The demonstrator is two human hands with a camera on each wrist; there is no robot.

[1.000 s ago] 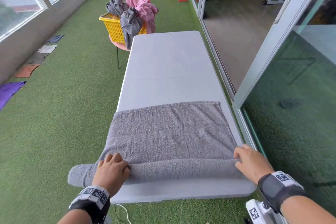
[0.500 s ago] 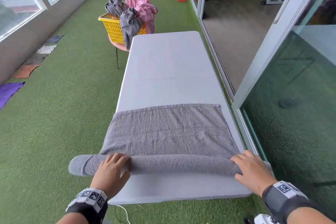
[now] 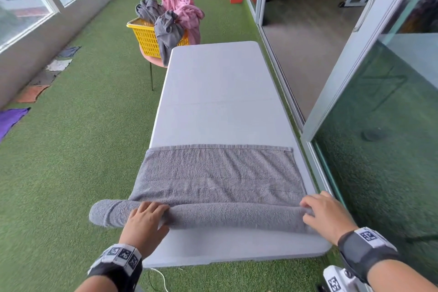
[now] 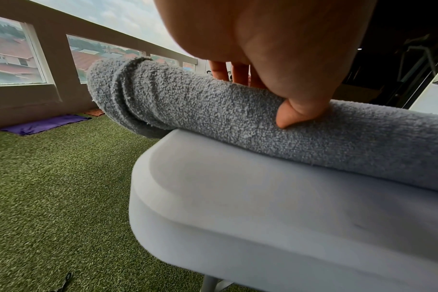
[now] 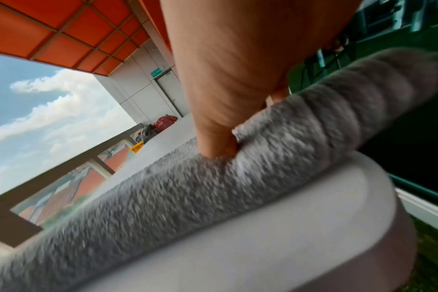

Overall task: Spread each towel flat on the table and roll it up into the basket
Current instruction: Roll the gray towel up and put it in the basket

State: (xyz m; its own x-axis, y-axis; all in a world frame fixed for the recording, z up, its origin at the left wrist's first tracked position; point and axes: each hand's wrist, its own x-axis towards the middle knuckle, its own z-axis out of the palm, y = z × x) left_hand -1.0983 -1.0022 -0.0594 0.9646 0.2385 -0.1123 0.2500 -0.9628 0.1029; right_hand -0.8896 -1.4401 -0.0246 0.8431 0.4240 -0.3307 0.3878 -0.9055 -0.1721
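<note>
Both hands lie palm-down, fingers curved over the rolled part of the grey towel (image 3: 213, 217) near the surface's (image 3: 220, 92) near edge: left hand (image 3: 144, 224) by its left edge, right hand (image 3: 328, 214) at its right corner.

You see a grey towel (image 3: 218, 173) on a pale grey-white surface (image 3: 220, 92). The basket (image 3: 144, 37) is bright yellow with little holes, and holds grey towels (image 3: 163, 26) and pink towels (image 3: 184, 12). The floor (image 3: 71, 149) is green like grass. Your wristbands (image 3: 120, 258) are black with black-and-white squares.
</note>
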